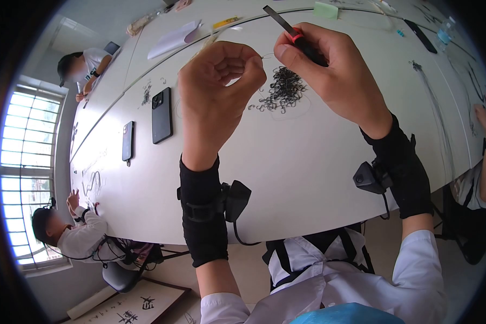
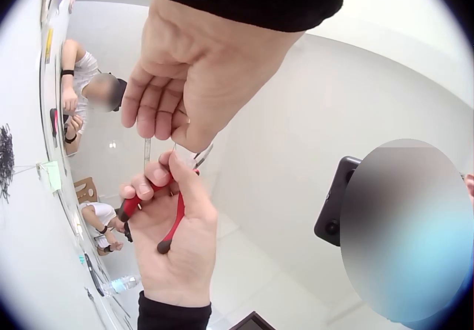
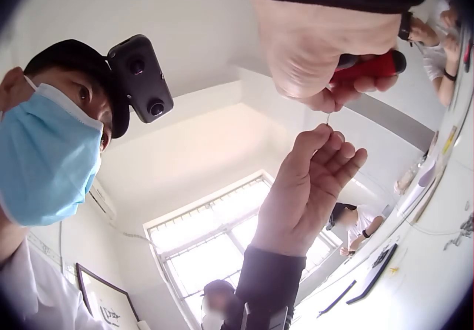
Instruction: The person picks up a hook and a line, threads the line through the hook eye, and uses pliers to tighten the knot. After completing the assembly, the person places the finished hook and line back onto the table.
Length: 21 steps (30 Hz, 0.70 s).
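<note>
The right hand [image 1: 335, 70] grips a tool with red and black handles [image 1: 308, 48], its metal end pointing up and left. Facing it, the left hand [image 1: 221, 92] pinches a thin wire [image 1: 268, 55] between thumb and index finger, the other fingers curved. In the right wrist view the wire [image 3: 328, 120] spans the short gap between the two hands' fingertips. Both hands are raised above the table, near a pile of small dark hooked wire pieces [image 1: 286, 89].
Two phones [image 1: 162, 115] [image 1: 128, 141] lie on the white table [image 1: 286, 178] at the left. Around it are paper [image 1: 175, 40], a green note [image 1: 325, 11], a bottle [image 1: 445, 31] and long wires [image 1: 437, 108]. Other people sit at the left and right edges.
</note>
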Motion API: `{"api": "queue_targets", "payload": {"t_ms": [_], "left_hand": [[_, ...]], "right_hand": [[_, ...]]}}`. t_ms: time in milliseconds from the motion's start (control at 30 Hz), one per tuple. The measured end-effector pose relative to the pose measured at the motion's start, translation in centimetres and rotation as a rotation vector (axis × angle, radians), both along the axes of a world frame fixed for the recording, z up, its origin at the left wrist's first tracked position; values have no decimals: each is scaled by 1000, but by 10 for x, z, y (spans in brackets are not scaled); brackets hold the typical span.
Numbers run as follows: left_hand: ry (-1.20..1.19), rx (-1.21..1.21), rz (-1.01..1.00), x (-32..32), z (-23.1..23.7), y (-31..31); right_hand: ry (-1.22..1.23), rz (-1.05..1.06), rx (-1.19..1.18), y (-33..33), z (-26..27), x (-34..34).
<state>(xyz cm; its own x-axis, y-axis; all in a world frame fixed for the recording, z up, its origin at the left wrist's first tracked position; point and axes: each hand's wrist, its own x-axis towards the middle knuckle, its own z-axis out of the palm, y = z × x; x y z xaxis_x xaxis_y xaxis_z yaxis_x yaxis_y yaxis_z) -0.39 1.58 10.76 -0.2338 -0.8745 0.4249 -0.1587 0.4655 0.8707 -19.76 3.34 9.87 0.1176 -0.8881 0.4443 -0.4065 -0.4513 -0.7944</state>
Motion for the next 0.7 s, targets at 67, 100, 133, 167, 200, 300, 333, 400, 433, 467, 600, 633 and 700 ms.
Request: {"api": "queue_targets", "payload": {"t_ms": [67,100,133,167,200,300,333,400,433,467,600,633,700], "left_hand": [[38,65,-50,0,3,3],[57,97,-74,0,4,3],[80,97,-89,-1,3,3],[102,97,-103,-1,2,2],[124,97,-118,-1,1,1],[104,44,-40,-1,0,1],[92,1,-10,-2,-2,0],[68,-85,50,-6,-8,-2],[15,-138,51,-7,-9,-3],[-37,-191,51,-7,-10,-3],[-187,-207,8,-7,-8,2],[-228,-196,-17,-7,-6,3],[-213,-179,-46,-8,-5,4]], "right_hand": [[-13,11,13,-2,-2,-2],[-20,17,20,-3,-3,-3],[-37,33,27,-3,-4,-2],[-54,50,33,-3,-5,0],[-72,67,40,-3,-6,2],[-56,41,-17,2,-7,8],[-45,52,-65,3,-8,9],[0,34,-105,6,-5,11],[22,25,-124,7,-3,11],[34,10,-129,7,-2,10],[67,0,-169,-1,-4,0],[69,10,-186,-6,-5,-3],[62,61,-106,-10,-5,-8]]}}
